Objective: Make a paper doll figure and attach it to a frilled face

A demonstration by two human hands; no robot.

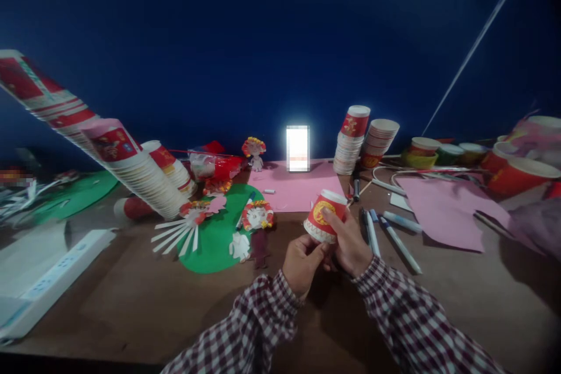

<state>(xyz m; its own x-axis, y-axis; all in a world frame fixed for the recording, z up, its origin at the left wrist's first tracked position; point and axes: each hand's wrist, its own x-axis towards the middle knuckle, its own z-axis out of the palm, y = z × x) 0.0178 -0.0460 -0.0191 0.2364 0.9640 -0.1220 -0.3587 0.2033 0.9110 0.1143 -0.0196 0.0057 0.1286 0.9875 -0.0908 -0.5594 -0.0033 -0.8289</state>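
Note:
A red and white paper cup (314,223) with a yellow emblem is held just above the brown table, its wide rim low and its base up, or the reverse; I cannot tell which. My right hand (352,241) wraps the cup's right side, thumb on the emblem. From below, my left hand (302,263) pinches the cup's lower edge between thumb and fingers. Left of the hands lie a cut-out figure with a red and yellow ring (258,216) and a white paper cut-out (239,246). Several markers (401,245) lie to the right.
Tall stacks of paper cups (144,178) lean at the left, and shorter stacks (349,152) stand behind. A lit phone screen (298,148) stands by a pink sheet (280,184). Green paper (205,257), a white power strip (56,280) and another pink sheet (447,216) cover parts of the table.

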